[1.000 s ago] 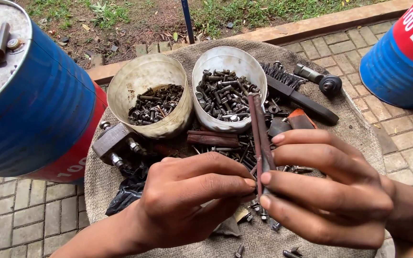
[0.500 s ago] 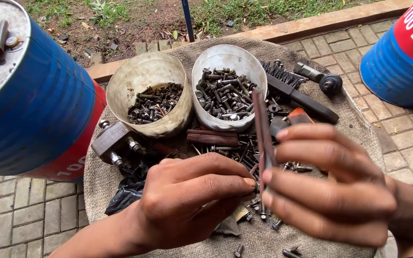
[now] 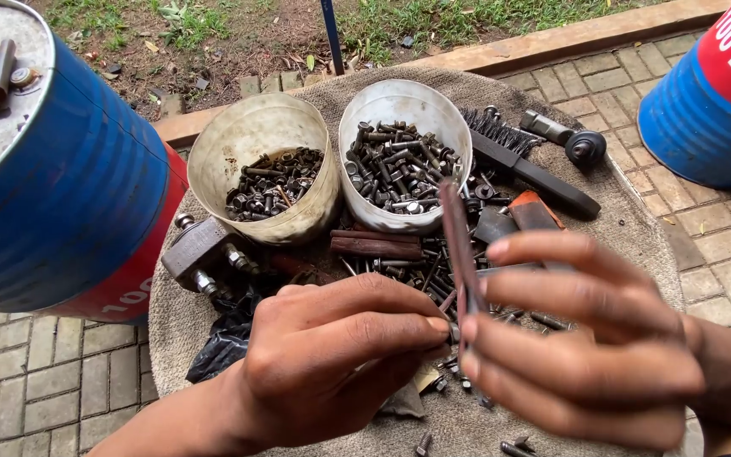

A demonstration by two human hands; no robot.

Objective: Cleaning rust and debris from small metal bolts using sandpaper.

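The right hand [image 3: 581, 355] pinches a long, thin, rust-brown metal strip [image 3: 458, 241] upright between thumb and fingers, and the left hand [image 3: 332, 351] meets it at the strip's lower end, fingertips closed against it. Both hover at six o'clock over a burlap-covered round table [image 3: 636, 228] scattered with loose bolts. At twelve o'clock stands a white tub of bolts [image 3: 403, 165], a beige tub of nuts [image 3: 268, 169] at eleven, and a black wire brush [image 3: 526, 156] at one.
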